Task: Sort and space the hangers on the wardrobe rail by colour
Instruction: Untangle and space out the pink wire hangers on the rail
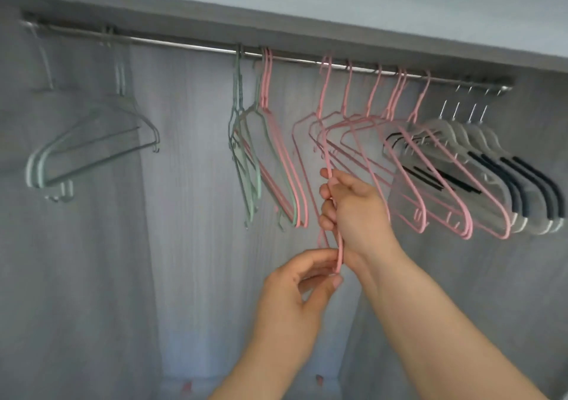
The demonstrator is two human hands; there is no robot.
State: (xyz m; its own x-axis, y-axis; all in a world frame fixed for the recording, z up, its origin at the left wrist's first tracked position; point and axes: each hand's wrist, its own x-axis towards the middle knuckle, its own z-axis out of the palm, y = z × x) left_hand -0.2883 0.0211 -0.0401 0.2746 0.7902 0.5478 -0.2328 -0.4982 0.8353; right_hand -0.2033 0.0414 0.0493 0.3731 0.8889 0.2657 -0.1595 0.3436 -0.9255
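A metal rail [190,47] runs across the wardrobe top. Green hangers [92,141] hang at the far left; more green ones [242,166] hang mid-rail, next to two pink hangers [285,166]. Several pink hangers [430,184] hang right of centre, overlapping clear hangers with black grips [504,172] at the far right. One pink hanger [325,98] hangs turned edge-on from the rail. My right hand [350,209] is shut on its lower part. My left hand [295,289] pinches its bottom end between thumb and fingers.
The wardrobe's grey top panel [307,21] sits just above the rail. A pale back wall [196,215] lies behind the hangers. A stretch of bare rail shows between the left green hangers and the middle ones.
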